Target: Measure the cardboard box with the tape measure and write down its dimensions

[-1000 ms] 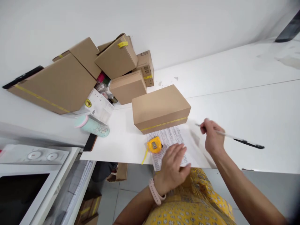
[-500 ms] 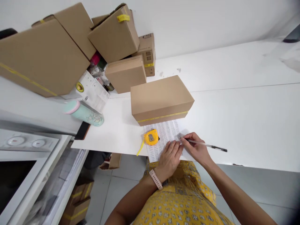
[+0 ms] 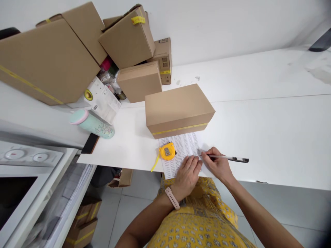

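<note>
In the head view, the right hand (image 3: 218, 167) pinches a pen (image 3: 229, 158) at the right side of a printed sheet (image 3: 182, 146) on the desk (image 3: 263, 137), tip pointing left, long axis running crosswise, butt jutting right of the hand; the left hand (image 3: 188, 174), flattened, rests on the sheet.

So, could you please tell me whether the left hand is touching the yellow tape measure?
Apart: the head view shows printed sheet between the left hand and the yellow tape measure.
</note>
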{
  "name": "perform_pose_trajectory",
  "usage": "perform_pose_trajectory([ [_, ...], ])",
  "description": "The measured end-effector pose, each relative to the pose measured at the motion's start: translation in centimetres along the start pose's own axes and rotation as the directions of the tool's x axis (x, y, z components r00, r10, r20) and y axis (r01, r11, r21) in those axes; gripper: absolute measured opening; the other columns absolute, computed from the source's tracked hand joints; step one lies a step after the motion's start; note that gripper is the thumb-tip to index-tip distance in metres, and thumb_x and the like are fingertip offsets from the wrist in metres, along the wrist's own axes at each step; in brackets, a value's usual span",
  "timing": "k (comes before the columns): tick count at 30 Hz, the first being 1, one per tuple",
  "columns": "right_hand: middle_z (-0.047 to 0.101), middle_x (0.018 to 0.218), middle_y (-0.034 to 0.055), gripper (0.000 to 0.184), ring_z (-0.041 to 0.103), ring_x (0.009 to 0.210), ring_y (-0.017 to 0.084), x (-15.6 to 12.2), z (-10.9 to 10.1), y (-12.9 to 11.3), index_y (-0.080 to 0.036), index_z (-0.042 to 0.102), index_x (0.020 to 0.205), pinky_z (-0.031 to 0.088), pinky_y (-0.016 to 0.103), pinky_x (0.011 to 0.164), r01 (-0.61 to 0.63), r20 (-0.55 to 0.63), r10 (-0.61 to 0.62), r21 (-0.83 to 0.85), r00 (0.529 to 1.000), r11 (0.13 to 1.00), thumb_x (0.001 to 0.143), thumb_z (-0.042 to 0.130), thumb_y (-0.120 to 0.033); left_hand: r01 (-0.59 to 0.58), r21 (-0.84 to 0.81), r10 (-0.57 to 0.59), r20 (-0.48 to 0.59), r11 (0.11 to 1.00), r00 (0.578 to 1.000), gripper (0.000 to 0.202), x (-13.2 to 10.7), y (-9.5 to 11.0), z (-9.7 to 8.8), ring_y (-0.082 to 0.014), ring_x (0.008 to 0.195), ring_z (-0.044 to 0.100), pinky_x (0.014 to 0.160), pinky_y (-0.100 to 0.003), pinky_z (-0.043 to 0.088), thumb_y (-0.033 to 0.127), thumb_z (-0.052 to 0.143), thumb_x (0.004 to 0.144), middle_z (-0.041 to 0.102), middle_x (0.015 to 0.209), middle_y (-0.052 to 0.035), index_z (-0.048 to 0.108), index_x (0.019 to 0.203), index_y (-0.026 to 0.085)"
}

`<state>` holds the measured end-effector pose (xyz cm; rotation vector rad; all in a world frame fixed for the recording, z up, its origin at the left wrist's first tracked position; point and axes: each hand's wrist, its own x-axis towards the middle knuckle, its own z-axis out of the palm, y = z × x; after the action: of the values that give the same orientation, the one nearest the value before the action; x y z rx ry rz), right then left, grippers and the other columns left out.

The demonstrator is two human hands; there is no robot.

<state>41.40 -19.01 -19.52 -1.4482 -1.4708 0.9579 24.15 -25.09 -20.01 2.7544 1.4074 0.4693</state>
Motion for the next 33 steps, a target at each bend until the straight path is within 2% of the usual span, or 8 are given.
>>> perform_pose_trajectory([
  [8,0.052,0.055,-0.0028,0.039,0.042,0.05,0.013,-0.03,-0.01,0.15,-0.024,0.052,0.071,0.035,0.028,0.049,0.031,0.034,-0.03,-0.043,0.999,0.999,0.09,0.063,-0.056,-0.002,0.02,0.002,-0.001,1.0,1.0,0.048,0.03,0.06,-0.31,-0.0291,0.143,0.044,0.124,-0.046,0.033,0.02,0.042,0.102,0.053,0.151,-0.0161,0.048,0.147,0.004],
  [14,0.051,0.055,-0.0029,0.038,0.042,0.051,0.013,0.01,-0.05,0.32,-0.024,0.052,0.07,0.034,0.028,0.049,0.026,0.035,-0.025,-0.03,0.999,0.999,0.09,0.064,-0.053,0.003,0.03,-0.004,0.027,1.0,1.0,0.049,0.0,0.05,-0.25,-0.0284,0.145,0.042,0.124,-0.046,0.033,0.02,0.042,0.103,0.051,0.153,-0.0161,0.047,0.149,0.005],
  [17,0.05,0.056,-0.0029,0.039,0.043,0.051,0.013,0.09,0.07,0.38,-0.024,0.051,0.069,0.034,0.028,0.05,0.026,0.039,-0.025,-0.01,0.999,1.0,0.089,0.065,-0.055,0.004,0.028,-0.004,0.008,1.0,1.0,0.049,-0.02,0.05,-0.17,-0.0282,0.144,0.043,0.124,-0.046,0.033,0.02,0.042,0.103,0.052,0.152,-0.0154,0.047,0.149,0.005],
  [25,0.05,0.057,-0.0027,0.04,0.043,0.053,0.014,0.03,0.05,0.21,-0.024,0.052,0.069,0.035,0.028,0.05,0.013,-0.003,-0.013,0.017,1.0,1.0,0.089,0.065,-0.056,0.003,0.025,-0.005,0.072,1.0,0.997,0.049,0.14,0.06,-0.52,-0.0285,0.145,0.042,0.123,-0.047,0.035,0.019,0.042,0.102,0.05,0.153,-0.0173,0.047,0.148,0.005],
  [33,0.049,0.057,-0.0032,0.037,0.042,0.052,0.013,0.09,0.06,0.34,-0.024,0.052,0.07,0.034,0.028,0.051,0.022,0.005,-0.022,0.003,1.0,1.0,0.089,0.065,-0.053,0.019,-0.008,-0.018,0.056,1.0,0.998,0.049,0.15,0.09,-0.44,-0.0282,0.144,0.043,0.123,-0.048,0.035,0.019,0.04,0.102,0.051,0.152,-0.017,0.048,0.148,0.006],
])
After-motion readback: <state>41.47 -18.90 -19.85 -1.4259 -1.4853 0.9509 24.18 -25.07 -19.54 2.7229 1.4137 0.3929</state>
